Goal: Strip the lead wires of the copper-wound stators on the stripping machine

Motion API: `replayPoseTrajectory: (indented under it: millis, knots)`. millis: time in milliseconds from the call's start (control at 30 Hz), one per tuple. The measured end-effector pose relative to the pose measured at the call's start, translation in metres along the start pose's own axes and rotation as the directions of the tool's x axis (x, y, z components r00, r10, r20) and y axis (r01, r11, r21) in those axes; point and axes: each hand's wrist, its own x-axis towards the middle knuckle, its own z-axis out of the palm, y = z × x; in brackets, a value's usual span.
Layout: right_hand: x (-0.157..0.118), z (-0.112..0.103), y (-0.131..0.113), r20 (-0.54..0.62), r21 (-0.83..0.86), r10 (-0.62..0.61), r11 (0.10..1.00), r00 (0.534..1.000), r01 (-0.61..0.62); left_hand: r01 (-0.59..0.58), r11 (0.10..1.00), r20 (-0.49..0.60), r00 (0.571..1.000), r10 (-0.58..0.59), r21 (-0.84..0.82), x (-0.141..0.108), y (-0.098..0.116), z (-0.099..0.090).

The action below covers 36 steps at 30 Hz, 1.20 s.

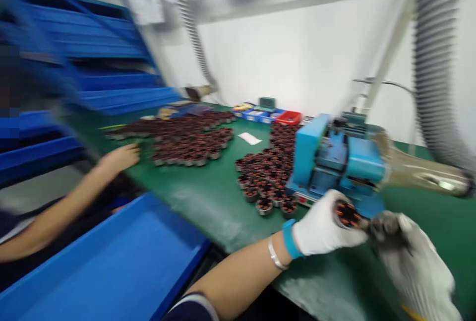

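My left hand point(323, 226), in a white glove with a blue wristband, is closed around a round motor stator point(347, 213) with a dark core and copper-coloured windings. My right hand point(412, 259), gloved in white with dark, soiled fingertips, has its fingers pinched together close to the stator's right side. Motion blur hides what lies between those fingertips. Both hands are just in front of a blue bench machine point(334, 157). To the left of the machine, many similar stators point(265, 204) stand in a tight group on the green bench top point(201, 194).
Another person's hand point(121, 157) reaches over the bench at left, near a second large group of stators point(189, 145). A blue tray point(111, 266) juts along the front edge. Red point(289, 117) and blue bins stand behind. A grey hose point(441, 63) hangs at right.
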Motion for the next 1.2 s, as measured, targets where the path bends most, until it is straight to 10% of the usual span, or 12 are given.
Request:
replayPoseTrajectory:
  millis: [67,233,467,1200]
  knots:
    - [0.009,-0.007,-0.012,-0.168,0.348,0.237,0.922,0.957,-0.168,0.032,0.997,-0.119,0.992,-0.041,-0.074,-0.006,-0.007,0.004]
    - [0.002,0.016,-0.043,0.196,0.18,0.215,0.951,0.957,-0.251,-0.007,0.984,-0.073,0.997,-0.006,-0.18,-0.005,-0.022,0.01]
    - [0.012,0.029,-0.051,0.104,0.093,0.421,0.898,0.901,-0.43,-0.046,0.999,-0.151,0.987,0.045,-0.005,0.019,-0.013,0.017]
    - [0.019,0.032,-0.043,0.143,0.182,0.24,0.947,0.96,-0.264,-0.173,0.959,-0.236,0.945,0.226,0.225,0.024,-0.014,0.011]
